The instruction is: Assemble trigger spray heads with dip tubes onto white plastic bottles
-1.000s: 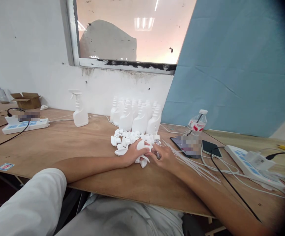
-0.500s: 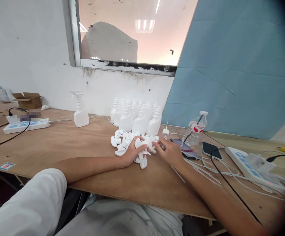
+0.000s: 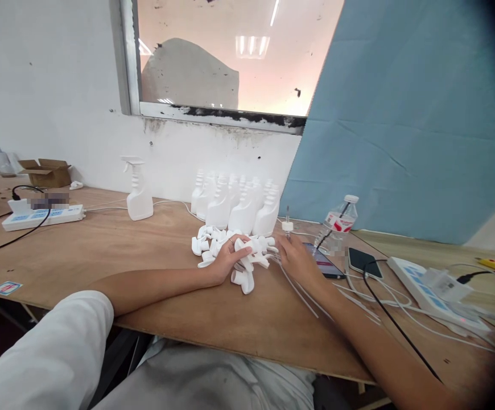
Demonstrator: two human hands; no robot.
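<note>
My left hand (image 3: 229, 259) is closed around a white trigger spray head (image 3: 242, 248), just in front of a pile of similar heads (image 3: 214, 239). One loose spray head (image 3: 243, 280) lies on the table below that hand. To the right, my right hand (image 3: 295, 259) has its fingers curled in, and what they hold, if anything, is hidden. Thin white tubes (image 3: 301, 293) run past and beneath it. A small white-capped pump bottle (image 3: 287, 226) stands just behind its fingers, its lower part covered.
White spray bottles without heads (image 3: 243, 210) stand behind the pile. One bottle with its head fitted (image 3: 140, 199) stands left. Rightward are a drink bottle (image 3: 340, 225), phones (image 3: 364, 262), cables and a power strip (image 3: 437, 296). Another power strip (image 3: 42, 217) and a cardboard box (image 3: 46, 172) sit far left.
My right hand has shifted slightly, its fingers now up by the pump bottle. Thin white tubes now show left of and under it. The left hand still holds the spray head.
</note>
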